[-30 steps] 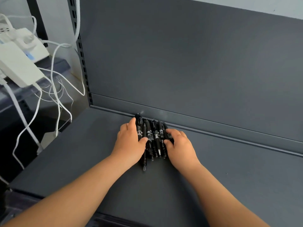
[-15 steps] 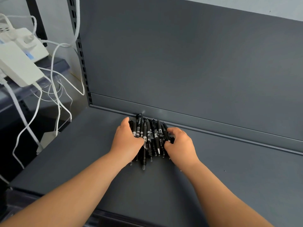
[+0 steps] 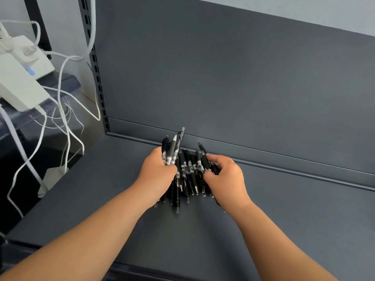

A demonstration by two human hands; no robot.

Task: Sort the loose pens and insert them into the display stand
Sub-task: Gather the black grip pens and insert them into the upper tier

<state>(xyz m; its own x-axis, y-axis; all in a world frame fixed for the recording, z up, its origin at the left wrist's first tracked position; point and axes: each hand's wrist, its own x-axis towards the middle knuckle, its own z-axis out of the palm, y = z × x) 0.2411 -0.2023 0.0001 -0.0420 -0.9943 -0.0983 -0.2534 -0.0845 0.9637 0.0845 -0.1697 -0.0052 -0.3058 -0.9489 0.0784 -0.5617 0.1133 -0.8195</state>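
A bundle of several black pens point(image 3: 189, 171) with white labels lies on the dark grey shelf point(image 3: 284, 209), close to its back wall. My left hand point(image 3: 156, 175) grips the left side of the bundle, and a few pens there stick up past my fingers. My right hand point(image 3: 225, 175) curls around the pens on the right side. The pen tips point toward me. No display stand is in view.
The shelf's grey back panel point(image 3: 223, 78) rises right behind the pens. A slotted upright point(image 3: 95, 63) stands at the left. Beyond it hang white cables point(image 3: 63, 110) and white power adapters point(image 3: 20, 86).
Both hands have squeezed the pens closer together and lifted the left ones, so a few now poke upward. Before, the pens lay flatter under my fingers.
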